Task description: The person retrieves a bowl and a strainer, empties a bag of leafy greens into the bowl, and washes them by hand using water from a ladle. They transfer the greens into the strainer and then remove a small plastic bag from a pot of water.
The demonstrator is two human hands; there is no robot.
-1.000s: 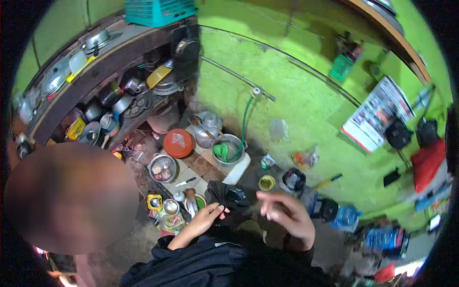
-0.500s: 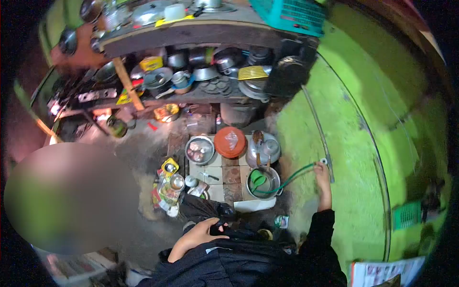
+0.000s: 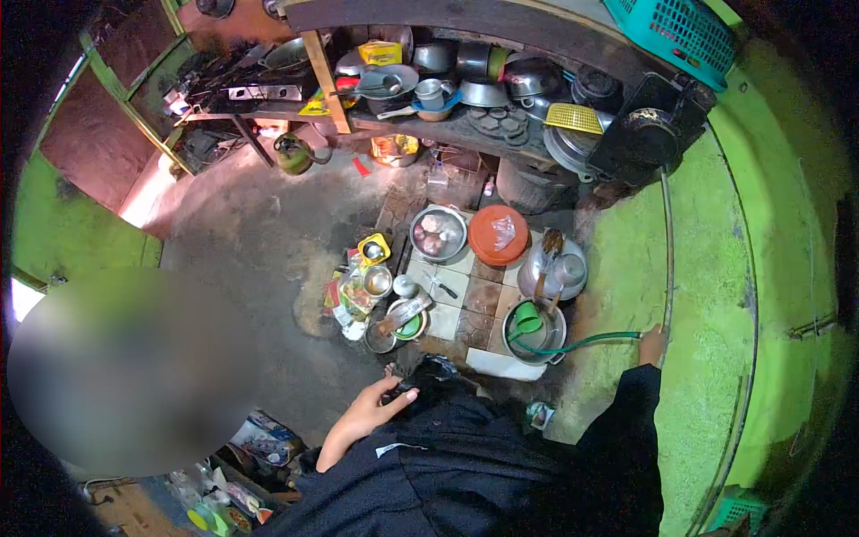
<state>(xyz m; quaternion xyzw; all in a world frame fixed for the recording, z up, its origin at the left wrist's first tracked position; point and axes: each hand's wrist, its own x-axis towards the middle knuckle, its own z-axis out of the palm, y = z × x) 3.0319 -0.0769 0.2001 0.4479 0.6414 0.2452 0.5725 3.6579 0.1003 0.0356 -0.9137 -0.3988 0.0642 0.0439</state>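
Head view: the right hand [image 3: 652, 345] has its fingers at the wall-side end of the green flexible hose [image 3: 595, 338]; their grip cannot be told. The left hand [image 3: 376, 412] shows thumb and index parted beside shiny black plastic [image 3: 437, 365]; any pinch cannot be confirmed. The hose runs into the round silver metal pot [image 3: 548, 336], alongside a green plastic dipper [image 3: 526, 317].

A yellow basket [image 3: 573, 117] lies among pots [image 3: 528, 79], below a teal crate [image 3: 676, 38].
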